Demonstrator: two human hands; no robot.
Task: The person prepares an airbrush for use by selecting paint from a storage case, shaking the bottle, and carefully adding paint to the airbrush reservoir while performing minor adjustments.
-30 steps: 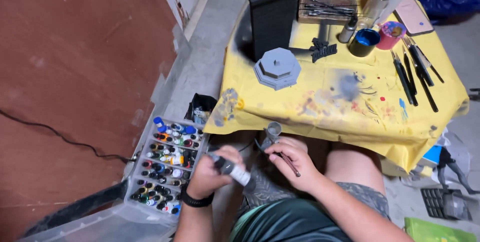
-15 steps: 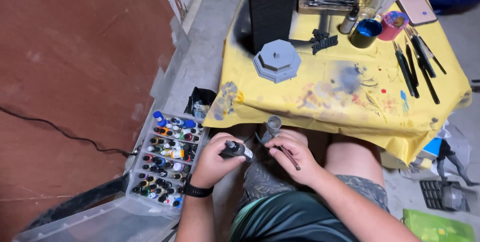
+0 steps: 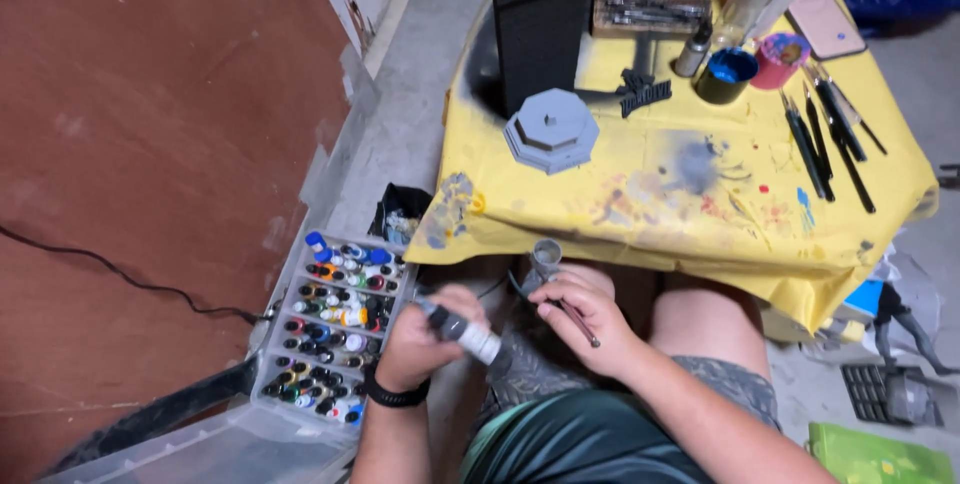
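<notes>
My left hand (image 3: 412, 344) grips capped grey paint bottle (image 3: 462, 332); right hand (image 3: 585, 314) holds airbrush (image 3: 548, 266). Cup unfilled, grey model (image 3: 551, 130) waits far.

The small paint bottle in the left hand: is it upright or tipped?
Tipped. The small paint bottle lies slanted across the left hand, its dark end up-left, its pale end down-right toward the right hand.

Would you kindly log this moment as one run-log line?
left hand: grips paint bottle | right hand: holds airbrush | beside: tray of paint bottles | ahead: yellow-covered table
</notes>
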